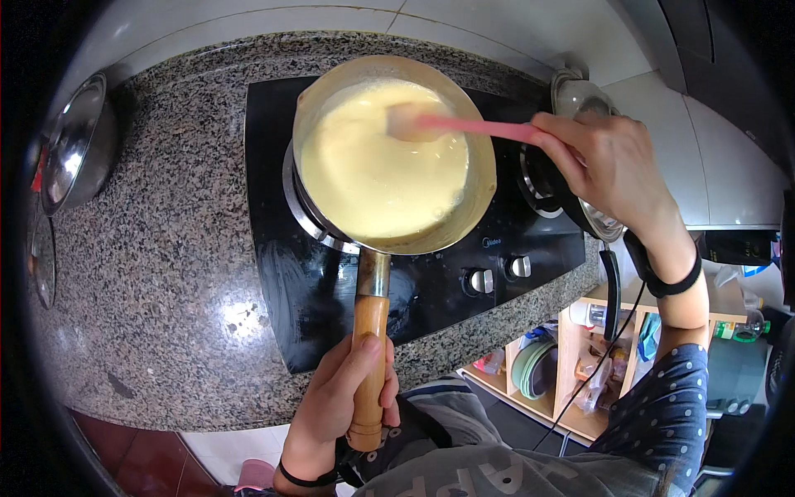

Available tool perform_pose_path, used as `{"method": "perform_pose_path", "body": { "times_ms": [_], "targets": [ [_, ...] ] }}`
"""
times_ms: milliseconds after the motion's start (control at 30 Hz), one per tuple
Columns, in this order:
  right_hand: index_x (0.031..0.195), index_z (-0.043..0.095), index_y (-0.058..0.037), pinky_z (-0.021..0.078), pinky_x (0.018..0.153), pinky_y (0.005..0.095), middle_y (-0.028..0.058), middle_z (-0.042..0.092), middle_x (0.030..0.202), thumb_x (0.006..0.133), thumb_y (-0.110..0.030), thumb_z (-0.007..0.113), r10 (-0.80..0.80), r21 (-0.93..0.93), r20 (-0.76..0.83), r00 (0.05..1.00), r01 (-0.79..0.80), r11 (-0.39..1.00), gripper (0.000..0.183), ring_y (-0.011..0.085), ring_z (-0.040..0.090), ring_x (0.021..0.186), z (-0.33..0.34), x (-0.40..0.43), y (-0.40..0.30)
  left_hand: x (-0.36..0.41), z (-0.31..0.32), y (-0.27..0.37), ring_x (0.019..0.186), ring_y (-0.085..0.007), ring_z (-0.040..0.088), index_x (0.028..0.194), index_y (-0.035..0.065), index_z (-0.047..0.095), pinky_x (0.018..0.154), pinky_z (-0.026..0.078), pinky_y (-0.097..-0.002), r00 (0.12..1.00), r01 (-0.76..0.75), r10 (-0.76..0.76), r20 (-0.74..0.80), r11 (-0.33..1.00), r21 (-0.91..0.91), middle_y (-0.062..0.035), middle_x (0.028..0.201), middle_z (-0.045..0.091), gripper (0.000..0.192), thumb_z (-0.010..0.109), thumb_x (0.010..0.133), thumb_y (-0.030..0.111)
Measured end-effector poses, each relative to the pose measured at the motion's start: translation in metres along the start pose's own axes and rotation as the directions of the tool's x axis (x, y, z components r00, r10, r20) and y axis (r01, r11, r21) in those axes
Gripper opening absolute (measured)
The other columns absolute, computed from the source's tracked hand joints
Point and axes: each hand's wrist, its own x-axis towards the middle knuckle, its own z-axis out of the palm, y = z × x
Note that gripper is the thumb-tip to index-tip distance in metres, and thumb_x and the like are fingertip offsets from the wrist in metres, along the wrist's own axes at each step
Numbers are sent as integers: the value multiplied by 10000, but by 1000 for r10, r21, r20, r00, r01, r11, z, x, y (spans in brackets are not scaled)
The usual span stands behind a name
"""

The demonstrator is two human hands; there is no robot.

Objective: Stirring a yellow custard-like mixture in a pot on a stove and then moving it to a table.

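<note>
A metal saucepan holds a pale yellow liquid with a few bubbles near its edge. My left hand is wrapped around the pan's wooden handle, thumb on top. In my right hand I grip the pink handle of a spatula. The spatula's blurred head dips into the liquid in the upper right part of the pan. Beneath the pan is the left burner of a black glass gas hob; whether the pan rests on it I cannot tell.
Two control knobs sit at the hob's front right. A black-handled pan with a glass lid stands on the right burner, partly behind my arm. Steel bowl and another lid are at the far left. Shelves stand lower right.
</note>
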Motion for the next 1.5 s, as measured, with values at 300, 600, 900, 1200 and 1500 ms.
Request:
{"method": "perform_pose_path", "body": {
  "times_ms": [300,600,900,1200,1500],
  "targets": [
    [787,740,-46,438,525,426,167,583,566,991,-247,599,162,110,595,787,-280,954,319,343,561,494,-68,10,-12,0,0,0,518,-194,598,1028,28,527,548,511,-296,1000,-16,16,-2,1000,-12,-81,671,570,399,473,1047,423],
    [837,691,-69,318,451,252,-59,469,564,1051,-462,513,-28,348,899,438,-672,654,481,52,404,479,-49,33,13,0,1,-1,521,-192,597,1025,31,528,551,511,-292,1000,-26,26,3,1000,1,-81,663,572,405,468,1046,431],
    [1103,678,-17,383,536,202,-27,632,765,974,-266,691,-122,586,790,600,-682,437,281,24,518,630,-15,2,42,2,-1,-3,521,-188,596,1028,30,530,549,516,-291,1000,-19,19,-8,1000,2,-83,662,571,403,476,1042,428],
    [1065,690,-84,456,568,309,74,667,797,938,-164,686,-66,690,270,961,-145,709,150,154,603,617,19,10,1,2,0,-6,524,-184,591,1036,28,529,549,522,-301,1000,-25,25,-9,1000,-15,-85,664,569,403,480,1042,427],
    [1014,684,-101,495,616,432,119,663,751,968,-206,618,-73,296,-74,995,91,951,132,342,644,677,38,-3,11,1,4,-5,522,-188,584,1039,27,521,543,514,-301,999,-39,39,-25,999,-7,-91,668,565,419,477,1041,443]
  ]
}}
